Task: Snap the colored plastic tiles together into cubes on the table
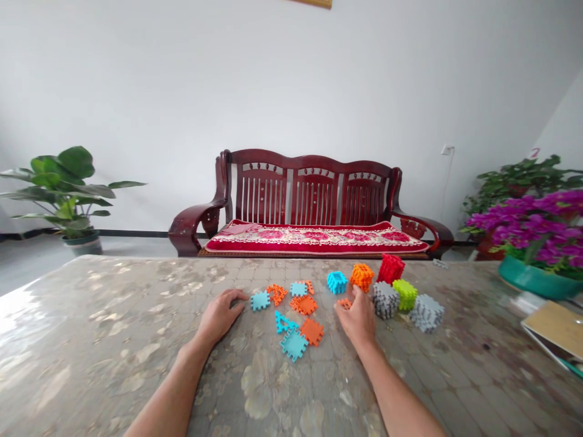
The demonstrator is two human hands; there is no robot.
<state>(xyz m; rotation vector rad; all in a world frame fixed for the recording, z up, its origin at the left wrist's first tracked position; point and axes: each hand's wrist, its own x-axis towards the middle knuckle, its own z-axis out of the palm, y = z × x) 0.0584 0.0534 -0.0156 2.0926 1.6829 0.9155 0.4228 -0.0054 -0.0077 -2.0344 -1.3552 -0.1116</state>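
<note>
My left hand point(223, 314) rests on the table with fingers loosely curved and apart, holding nothing. Just beyond its fingertips lies a light blue square interlocking tile point(260, 300). My right hand point(358, 317) is open, its thumb beside a flat orange tile point(345, 303) and its index finger at the base of an orange tile stack point(362, 277). Whether the finger touches the stack is unclear. Between my hands lie loose tiles: an orange triangle point(276, 294), a blue triangle point(285, 322), a light blue square point(294, 344), an orange square point(312, 331) and others.
Beside and beyond my right hand stand blue point(337, 282), red point(390, 267), green point(405, 294) and grey point(385, 300) stacks, plus another grey stack point(427, 313). Purple flowers in a teal pot point(537, 276) and a notebook point(555, 331) are at right. A wooden bench point(312, 188) stands behind the table.
</note>
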